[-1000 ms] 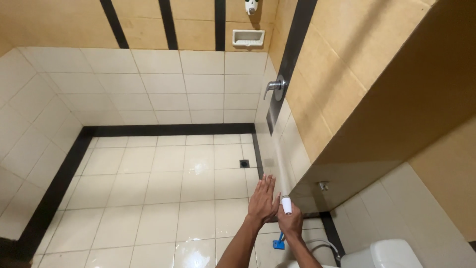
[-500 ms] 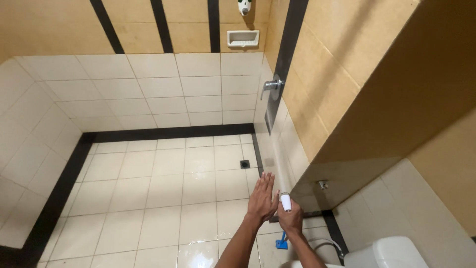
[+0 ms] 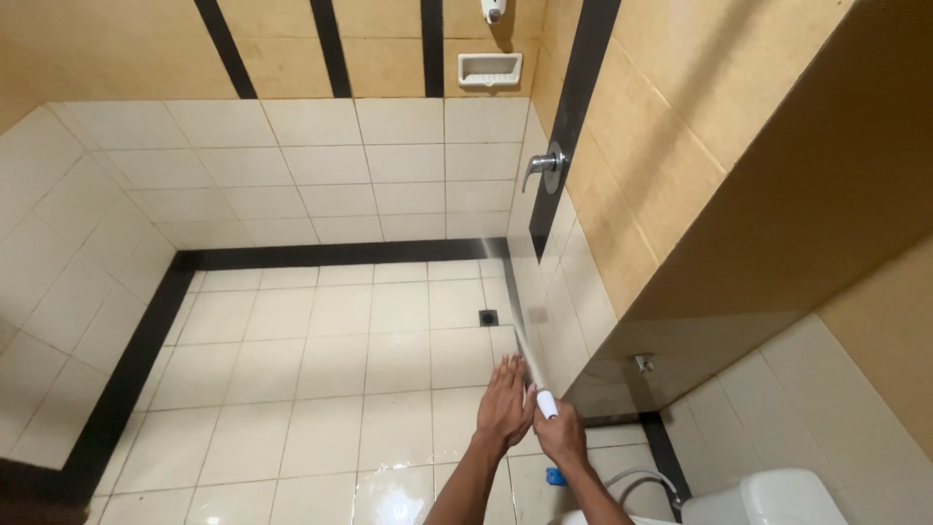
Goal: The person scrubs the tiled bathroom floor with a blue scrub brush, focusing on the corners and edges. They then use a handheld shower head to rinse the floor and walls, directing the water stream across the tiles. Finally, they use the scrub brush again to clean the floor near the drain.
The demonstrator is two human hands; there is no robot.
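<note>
My right hand grips a white spray nozzle at the lower middle of the head view. A thin jet of water shoots from it up and left toward the white tiled wall on the right. My left hand is flat with its fingers spread, pressed beside the nozzle on its left. A grey hose curls below my right wrist. A small blue thing shows under that wrist.
White floor tiles with a black border fill the shower area, and a floor drain sits near the right wall. A metal tap handle and a soap dish are on the walls. A white toilet stands at the lower right.
The view has drifted slightly. Both hands keep their places by the nozzle, and the water jet now shows against the wall.
</note>
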